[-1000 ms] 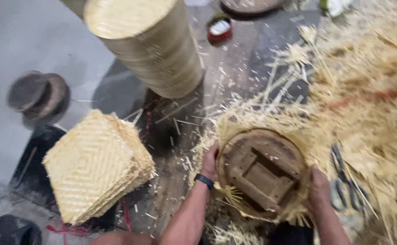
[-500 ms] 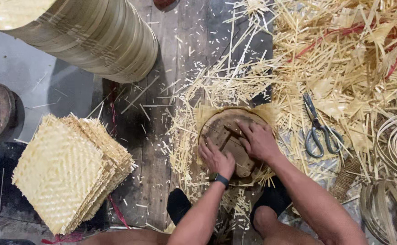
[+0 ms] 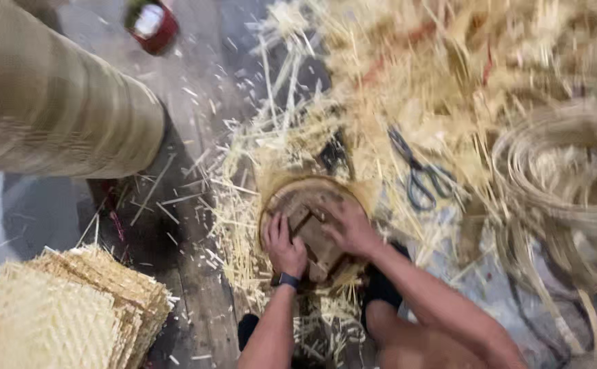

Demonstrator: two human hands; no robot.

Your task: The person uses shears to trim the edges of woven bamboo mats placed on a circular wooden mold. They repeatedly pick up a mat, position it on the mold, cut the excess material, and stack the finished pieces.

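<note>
A round wooden mould (image 3: 310,205) with a crossbar lies on the floor between my knees, with a woven bamboo mat spread under it. My left hand (image 3: 283,247), with a dark watch on its wrist, presses flat on the mould's near left part. My right hand (image 3: 350,227) presses on its right half, fingers spread over the crossbar. Neither hand grips anything. Bamboo strips stick out from under the mould all round.
A tall stack of woven baskets (image 3: 52,116) lies at the upper left. A pile of square woven mats (image 3: 66,314) sits at the lower left. Scissors (image 3: 418,174) lie right of the mould among loose bamboo strips (image 3: 449,75). Coiled bamboo hoops (image 3: 565,184) fill the right. A red lidded tin (image 3: 149,24) stands at the top.
The view has swung to the right and come closer. Both hands moved from the mould's rim onto its top and stay pressed there.
</note>
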